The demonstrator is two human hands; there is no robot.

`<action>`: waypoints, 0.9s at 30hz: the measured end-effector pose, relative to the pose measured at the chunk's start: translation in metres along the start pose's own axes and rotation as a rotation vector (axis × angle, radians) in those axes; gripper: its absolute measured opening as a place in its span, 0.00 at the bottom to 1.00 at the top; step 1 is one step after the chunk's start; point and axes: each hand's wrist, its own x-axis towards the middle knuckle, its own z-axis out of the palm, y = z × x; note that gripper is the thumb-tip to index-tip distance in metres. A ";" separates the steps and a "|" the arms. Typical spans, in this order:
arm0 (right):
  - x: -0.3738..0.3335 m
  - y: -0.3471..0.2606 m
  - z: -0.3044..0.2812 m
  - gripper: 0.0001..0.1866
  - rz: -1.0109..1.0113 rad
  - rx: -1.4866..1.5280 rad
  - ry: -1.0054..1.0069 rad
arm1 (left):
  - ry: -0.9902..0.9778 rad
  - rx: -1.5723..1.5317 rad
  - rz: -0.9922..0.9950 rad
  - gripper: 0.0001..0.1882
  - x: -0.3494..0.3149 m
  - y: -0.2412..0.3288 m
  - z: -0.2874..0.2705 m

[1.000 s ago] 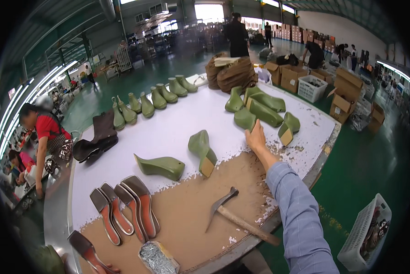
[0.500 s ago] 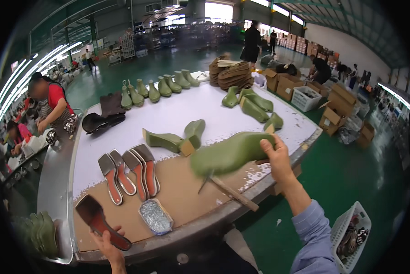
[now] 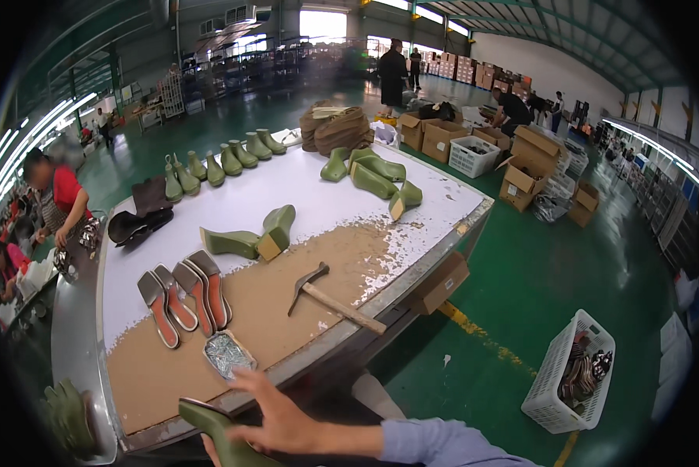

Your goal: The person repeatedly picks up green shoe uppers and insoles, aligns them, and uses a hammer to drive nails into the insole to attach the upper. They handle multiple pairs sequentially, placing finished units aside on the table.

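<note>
A green shoe last stands tilted at the bottom edge of the view, with a thin dark edge like an insole's along its top end. My left hand is mostly out of view; a bit of it shows against the last's side, gripping it. My right hand reaches in over the last with its fingers apart, the fingertips close to a small tray of nails. Its thumb lies over the last; whether it touches, I cannot tell. A hammer with a wooden handle rests on the table's brown patch.
Several red-and-dark insoles lie behind the nails. Green lasts are spread over the table, with a row at the back. A stack of brown pieces sits farther back. A white basket stands on the floor at right. A person works at left.
My right hand has let go of the last and come left toward the nails. The last is now low in front, held by my left hand. The view has swung right.
</note>
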 end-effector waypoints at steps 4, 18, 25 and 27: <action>-0.065 0.014 0.002 0.21 0.490 0.349 -0.160 | -0.138 -0.360 -0.114 0.35 0.009 0.010 0.014; 0.010 0.045 -0.052 0.36 -0.181 -0.434 -0.249 | -0.084 -0.052 0.379 0.24 0.055 0.049 -0.001; 0.015 0.052 -0.026 0.34 -0.219 -0.505 -0.433 | 0.208 -0.002 0.350 0.24 0.036 0.035 -0.056; 0.019 0.039 -0.027 0.34 -0.220 -0.540 -0.465 | 0.162 0.042 0.363 0.24 0.027 0.047 -0.046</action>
